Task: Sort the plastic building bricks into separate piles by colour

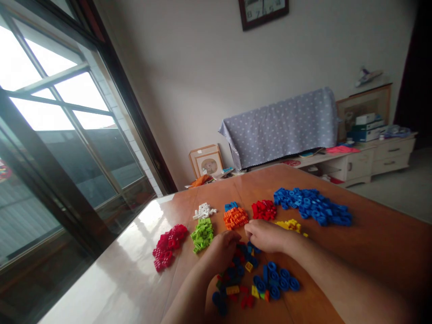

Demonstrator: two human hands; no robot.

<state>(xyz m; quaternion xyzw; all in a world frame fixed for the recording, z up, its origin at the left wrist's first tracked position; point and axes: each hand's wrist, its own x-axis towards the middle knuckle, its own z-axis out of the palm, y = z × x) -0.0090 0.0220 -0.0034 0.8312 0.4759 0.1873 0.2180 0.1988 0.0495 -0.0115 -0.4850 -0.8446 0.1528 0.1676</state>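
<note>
Both my hands are over a mixed pile of toy building bricks (249, 267) near the middle of the table. My left hand (225, 245) is curled at the pile's far left side, close to the lime-green bricks (202, 235). Beside it, my right hand (262, 234) is closed with the knuckles up, between the orange bricks (235, 218) and the yellow bricks (290, 225). Whatever the fingers of either hand hold is hidden. Loose blue round pieces (275, 280) lie below my right hand, and a yellow brick (232, 290) lies nearer to me.
Sorted heaps ring the mixed pile: crimson bricks (168, 247), white bricks (204, 210), red bricks (264, 210) and a large blue heap (312, 204). The wooden table (111, 279) ends before a low cabinet (361, 163) and a cloth-covered object (283, 126). Glass doors stand left.
</note>
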